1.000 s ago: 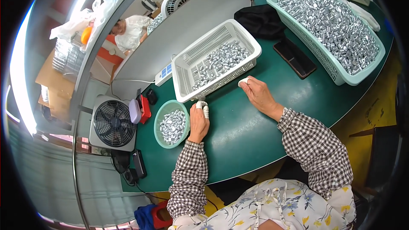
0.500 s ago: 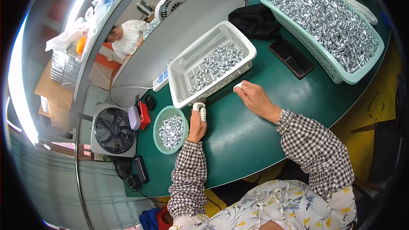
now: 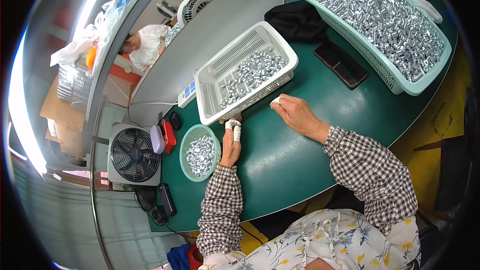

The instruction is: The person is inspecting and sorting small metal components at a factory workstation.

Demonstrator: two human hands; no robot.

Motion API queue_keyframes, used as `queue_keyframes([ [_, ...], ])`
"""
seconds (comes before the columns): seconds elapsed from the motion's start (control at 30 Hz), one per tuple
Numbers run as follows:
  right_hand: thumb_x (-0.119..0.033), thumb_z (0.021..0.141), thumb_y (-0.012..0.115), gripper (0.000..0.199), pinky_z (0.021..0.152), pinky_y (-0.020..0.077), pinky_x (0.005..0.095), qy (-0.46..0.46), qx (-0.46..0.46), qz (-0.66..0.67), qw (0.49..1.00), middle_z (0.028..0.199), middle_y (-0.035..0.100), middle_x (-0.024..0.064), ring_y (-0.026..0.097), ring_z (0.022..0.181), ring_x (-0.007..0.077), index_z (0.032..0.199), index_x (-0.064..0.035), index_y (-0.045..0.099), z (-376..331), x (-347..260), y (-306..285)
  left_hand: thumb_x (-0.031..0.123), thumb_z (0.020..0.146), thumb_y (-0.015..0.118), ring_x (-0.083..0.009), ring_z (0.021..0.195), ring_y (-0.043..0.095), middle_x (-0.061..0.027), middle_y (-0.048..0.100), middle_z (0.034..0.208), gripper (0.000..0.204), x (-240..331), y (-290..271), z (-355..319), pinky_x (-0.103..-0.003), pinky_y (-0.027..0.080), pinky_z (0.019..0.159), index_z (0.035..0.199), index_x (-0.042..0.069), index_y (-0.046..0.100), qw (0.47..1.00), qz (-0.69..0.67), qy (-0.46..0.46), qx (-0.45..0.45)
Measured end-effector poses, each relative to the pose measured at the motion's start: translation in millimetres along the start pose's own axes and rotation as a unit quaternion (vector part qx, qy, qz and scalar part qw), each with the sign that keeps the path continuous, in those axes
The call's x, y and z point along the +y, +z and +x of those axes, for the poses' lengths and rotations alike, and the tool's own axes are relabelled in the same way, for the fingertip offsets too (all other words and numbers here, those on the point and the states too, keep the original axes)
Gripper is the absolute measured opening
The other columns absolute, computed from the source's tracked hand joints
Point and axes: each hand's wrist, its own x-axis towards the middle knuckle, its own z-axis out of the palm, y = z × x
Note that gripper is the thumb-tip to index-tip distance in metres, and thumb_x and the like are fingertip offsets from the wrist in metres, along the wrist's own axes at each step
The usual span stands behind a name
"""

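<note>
My left hand (image 3: 230,145), with white coverings on some fingers, is at the near lower corner of a white slotted basket (image 3: 245,110). Its fingers are curled together by the rim, and whatever they hold is hidden. Small silvery metal pieces (image 3: 255,72) lie heaped in that basket. To the right, my right hand (image 3: 299,114) hovers over the green table, its fingers closed in a pinch with white on a fingertip. What it pinches is too small to make out. A pale green bowl (image 3: 184,170) of similar metal pieces stands left of my left hand.
A large light green basket (image 3: 367,65) full of metal pieces occupies the far right. A dark phone (image 3: 341,65) and black cloth (image 3: 295,22) lie beside it. Left are a power strip (image 3: 187,93), red box (image 3: 169,135) and fan (image 3: 135,154). Another person (image 3: 150,45) is beyond the partition.
The view has shifted slightly. My left fingers have changed their bend a little by the basket corner; my right hand keeps its pinch in nearly the same place.
</note>
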Motion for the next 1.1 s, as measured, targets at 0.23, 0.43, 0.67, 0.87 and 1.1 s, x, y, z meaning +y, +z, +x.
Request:
queue_keyframes([
  [0.23,-0.014,0.087,0.054,0.024,0.051,0.0385,0.0375,-0.011,0.012,0.001,1.0,0.067,0.048,0.0126,0.048,0.058,0.0297,0.071,0.002,0.046,-0.2,3.1,1.4,0.014,0.097,0.032,-0.0244,0.113,0.049,-0.0132,0.045,0.117,0.023,34.0,1.1,-7.6,-0.032,0.033,0.095,0.11,-0.002,0.04,0.975,-0.22,0.001,0.014],
  [0.43,-0.013,0.085,0.056,0.022,0.054,0.0408,0.0402,0.032,0.0,0.0,0.999,0.067,0.05,0.013,0.051,0.062,0.0324,0.07,0.0007,0.048,1.4,-1.6,-4.1,0.015,0.096,0.032,-0.0277,0.111,0.051,-0.019,0.046,0.118,0.026,29.6,4.6,6.9,-0.033,0.035,0.093,0.115,-0.003,0.037,0.992,-0.115,0.041,-0.044],
  [0.67,-0.012,0.087,0.055,0.025,0.049,0.0364,0.0373,-0.014,0.04,0.013,0.999,0.065,0.046,0.0129,0.046,0.054,0.0292,0.069,0.0023,0.045,3.9,0.6,0.2,0.012,0.095,0.034,-0.029,0.11,0.051,-0.0191,0.047,0.121,0.018,29.6,19.1,25.8,-0.035,0.038,0.09,0.105,-0.002,0.039,0.995,0.017,0.031,-0.097],
  [0.87,-0.015,0.086,0.055,0.023,0.054,0.0416,0.0406,0.009,0.015,-0.005,1.0,0.066,0.05,0.0139,0.052,0.061,0.0335,0.07,0.0001,0.048,6.3,0.1,-10.4,0.014,0.096,0.034,-0.0272,0.101,0.055,-0.0169,0.053,0.106,0.018,65.5,14.4,7.3,-0.034,0.041,0.087,0.103,-0.002,0.04,0.992,-0.082,0.095,-0.033],
  [1.1,-0.02,0.086,0.055,0.025,0.045,0.0411,0.0409,-0.013,-0.056,0.012,0.998,0.055,0.053,0.0161,0.053,0.05,0.0348,0.071,-0.001,0.05,-3.6,-27.1,-7.2,0.014,0.094,0.038,-0.0167,0.072,0.056,-0.0108,0.056,0.088,0.023,80.8,-4.1,-34.1,-0.029,0.049,0.065,0.111,0.0,0.042,0.937,-0.348,-0.038,0.008],
])
